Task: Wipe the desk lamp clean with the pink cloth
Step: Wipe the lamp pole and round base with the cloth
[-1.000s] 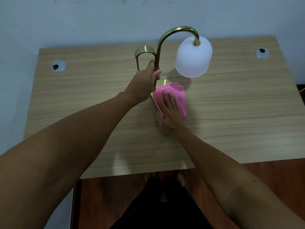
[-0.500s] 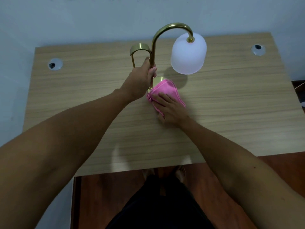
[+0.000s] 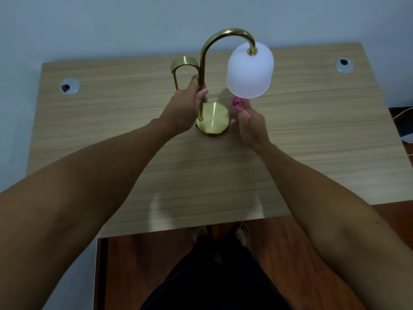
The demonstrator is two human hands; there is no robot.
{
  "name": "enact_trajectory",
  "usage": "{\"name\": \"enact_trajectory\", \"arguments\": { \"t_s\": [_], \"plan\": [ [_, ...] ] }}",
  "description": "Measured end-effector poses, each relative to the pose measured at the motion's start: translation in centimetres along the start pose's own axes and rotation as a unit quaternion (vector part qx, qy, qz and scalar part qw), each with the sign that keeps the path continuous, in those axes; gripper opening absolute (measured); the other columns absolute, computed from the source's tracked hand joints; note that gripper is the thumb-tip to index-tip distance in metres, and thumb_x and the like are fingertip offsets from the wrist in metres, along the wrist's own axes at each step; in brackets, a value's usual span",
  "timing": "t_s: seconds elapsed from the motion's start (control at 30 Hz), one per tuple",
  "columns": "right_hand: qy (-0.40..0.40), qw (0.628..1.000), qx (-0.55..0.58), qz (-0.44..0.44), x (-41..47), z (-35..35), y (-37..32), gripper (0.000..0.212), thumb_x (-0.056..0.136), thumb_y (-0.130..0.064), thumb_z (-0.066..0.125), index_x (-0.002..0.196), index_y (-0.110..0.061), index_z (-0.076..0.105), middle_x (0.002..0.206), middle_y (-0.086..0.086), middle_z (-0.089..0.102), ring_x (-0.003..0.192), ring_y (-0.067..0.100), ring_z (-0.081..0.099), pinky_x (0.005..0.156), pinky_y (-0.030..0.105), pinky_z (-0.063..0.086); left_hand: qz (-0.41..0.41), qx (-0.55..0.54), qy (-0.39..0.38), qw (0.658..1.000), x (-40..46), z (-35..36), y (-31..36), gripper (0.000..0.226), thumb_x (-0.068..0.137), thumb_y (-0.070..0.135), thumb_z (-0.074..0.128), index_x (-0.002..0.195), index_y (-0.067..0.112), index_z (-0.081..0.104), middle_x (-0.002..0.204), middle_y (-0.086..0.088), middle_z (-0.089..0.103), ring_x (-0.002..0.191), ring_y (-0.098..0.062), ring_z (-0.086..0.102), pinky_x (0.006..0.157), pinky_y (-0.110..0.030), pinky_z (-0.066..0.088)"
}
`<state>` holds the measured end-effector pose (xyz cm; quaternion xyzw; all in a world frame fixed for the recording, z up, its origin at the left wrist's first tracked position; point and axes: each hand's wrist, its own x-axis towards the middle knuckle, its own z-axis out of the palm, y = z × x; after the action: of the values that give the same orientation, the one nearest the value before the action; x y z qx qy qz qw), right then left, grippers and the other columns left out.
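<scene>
A brass desk lamp stands on the wooden desk (image 3: 134,153), with a round gold base (image 3: 215,121), a curved stem (image 3: 203,63) and a frosted white shade (image 3: 250,70). My left hand (image 3: 185,108) grips the stem low down, above the base. My right hand (image 3: 251,124) is just right of the base, below the shade, and holds the bunched pink cloth (image 3: 237,105). Only small bits of the cloth show between the fingers, close under the shade's rim.
Two round cable grommets sit in the desk, one at the left (image 3: 69,86) and one at the right (image 3: 344,66). A white wall rises behind the desk. A white cable (image 3: 402,114) lies past the right edge. My feet stand on the red-brown floor (image 3: 279,238).
My right hand lifted the pink cloth off the lamp base, bunched it up and raised it toward the shade. The gold base is now uncovered. My left hand stayed on the stem.
</scene>
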<state>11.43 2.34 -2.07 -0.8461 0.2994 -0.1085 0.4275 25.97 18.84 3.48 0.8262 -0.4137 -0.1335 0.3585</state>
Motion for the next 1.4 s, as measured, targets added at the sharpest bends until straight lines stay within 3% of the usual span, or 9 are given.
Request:
{"name": "enact_trajectory", "arguments": {
  "t_s": [0.2, 0.37, 0.57, 0.73, 0.8, 1.0, 1.1, 1.27, 1.4],
  "plan": [
    [-0.083, 0.961, 0.212, 0.156, 0.1, 4.7, -2.3, 0.027, 0.105, -0.014, 0.042, 0.129, -0.01, 0.053, 0.1, 0.018, 0.059, 0.083, 0.026, 0.054, 0.073, 0.046, 0.045, 0.004, -0.004, 0.005, 1.0, 0.0, 0.0, -0.1, 0.03, 0.111, 0.027, 0.037, 0.126, 0.005, 0.051, 0.095, -0.002, 0.07, 0.081, -0.022, 0.07, 0.076, -0.047, 0.058],
    [0.004, 0.982, 0.116, 0.152, -3.9, 8.3, -3.2, 0.066, 0.108, -0.017, 0.037, 0.163, -0.012, 0.002, 0.163, 0.015, 0.03, 0.138, 0.033, 0.046, 0.096, 0.038, 0.048, 0.006, -0.013, 0.008, 1.0, -0.2, 0.0, -0.1, 0.03, 0.111, 0.029, 0.036, 0.123, 0.006, 0.051, 0.095, -0.005, 0.07, 0.083, -0.025, 0.07, 0.077, -0.05, 0.057],
    [0.054, 0.956, 0.191, 0.217, -6.4, 11.3, -6.3, 0.054, 0.107, -0.016, 0.039, 0.155, 0.003, 0.023, 0.162, 0.028, 0.022, 0.139, 0.04, 0.042, 0.117, 0.044, 0.04, 0.002, -0.008, 0.0, 1.0, -0.3, -0.3, 0.1, 0.033, 0.11, 0.031, 0.036, 0.126, 0.006, 0.05, 0.096, -0.001, 0.07, 0.087, -0.026, 0.07, 0.081, -0.051, 0.057],
    [0.095, 0.929, 0.29, 0.207, -8.0, 10.8, -7.9, 0.039, 0.107, -0.02, 0.039, 0.139, 0.002, 0.043, 0.094, 0.002, 0.072, 0.071, -0.001, 0.068, 0.06, 0.019, 0.056, -0.002, 0.0, -0.008, 1.0, -0.4, -0.5, 0.3, 0.033, 0.111, 0.033, 0.035, 0.126, 0.007, 0.049, 0.1, -0.005, 0.071, 0.09, -0.026, 0.071, 0.083, -0.052, 0.057],
    [0.069, 0.879, 0.405, 0.241, -7.9, 9.4, -7.4, 0.035, 0.103, -0.027, 0.044, 0.12, 0.001, 0.059, 0.067, -0.003, 0.068, 0.06, 0.006, 0.07, 0.055, 0.022, 0.054, 0.001, -0.001, -0.009, 1.0, -0.5, -0.5, 0.3, 0.033, 0.111, 0.034, 0.035, 0.125, 0.008, 0.049, 0.1, -0.004, 0.071, 0.089, -0.026, 0.07, 0.083, -0.051, 0.057],
    [0.131, 0.68, 0.653, 0.306, -5.4, 2.4, -4.2, 0.018, 0.089, -0.003, 0.047, 0.103, -0.001, 0.058, 0.09, 0.012, 0.065, 0.079, 0.025, 0.068, 0.058, 0.03, 0.06, 0.007, 0.004, -0.003, 1.0, -0.6, -0.5, 0.2, 0.034, 0.111, 0.034, 0.034, 0.125, 0.007, 0.049, 0.099, -0.006, 0.071, 0.086, -0.026, 0.07, 0.08, -0.05, 0.057],
    [0.191, 0.692, 0.631, 0.294, -3.2, -0.4, -3.6, 0.013, 0.09, -0.005, 0.045, 0.089, -0.004, 0.058, 0.068, 0.007, 0.069, 0.065, 0.024, 0.069, 0.053, 0.029, 0.055, 0.003, 0.001, -0.003, 1.0, -0.6, -0.5, 0.2, 0.033, 0.111, 0.034, 0.034, 0.125, 0.008, 0.049, 0.1, -0.005, 0.072, 0.085, -0.024, 0.069, 0.08, -0.047, 0.057],
    [0.151, 0.858, 0.415, 0.262, 1.0, 0.4, -3.9, 0.017, 0.084, -0.013, 0.058, 0.068, -0.009, 0.06, 0.055, 0.0, 0.049, 0.049, 0.018, 0.044, 0.047, 0.026, 0.038, -0.001, 0.0, -0.006, 1.0, -0.4, -0.5, 0.3, 0.035, 0.111, 0.032, 0.035, 0.129, 0.006, 0.048, 0.1, -0.004, 0.071, 0.089, -0.024, 0.07, 0.083, -0.047, 0.057],
    [-0.02, 0.918, 0.364, 0.158, 2.5, 3.9, -4.9, 0.023, 0.092, -0.022, 0.07, 0.099, -0.002, 0.077, 0.1, 0.017, 0.077, 0.096, 0.034, 0.073, 0.09, 0.045, 0.06, -0.009, 0.006, -0.003, 1.0, -0.2, -0.3, 0.0, 0.039, 0.111, 0.032, 0.036, 0.136, 0.004, 0.046, 0.097, -0.007, 0.071, 0.083, -0.026, 0.07, 0.077, -0.049, 0.057]
  ]
}}
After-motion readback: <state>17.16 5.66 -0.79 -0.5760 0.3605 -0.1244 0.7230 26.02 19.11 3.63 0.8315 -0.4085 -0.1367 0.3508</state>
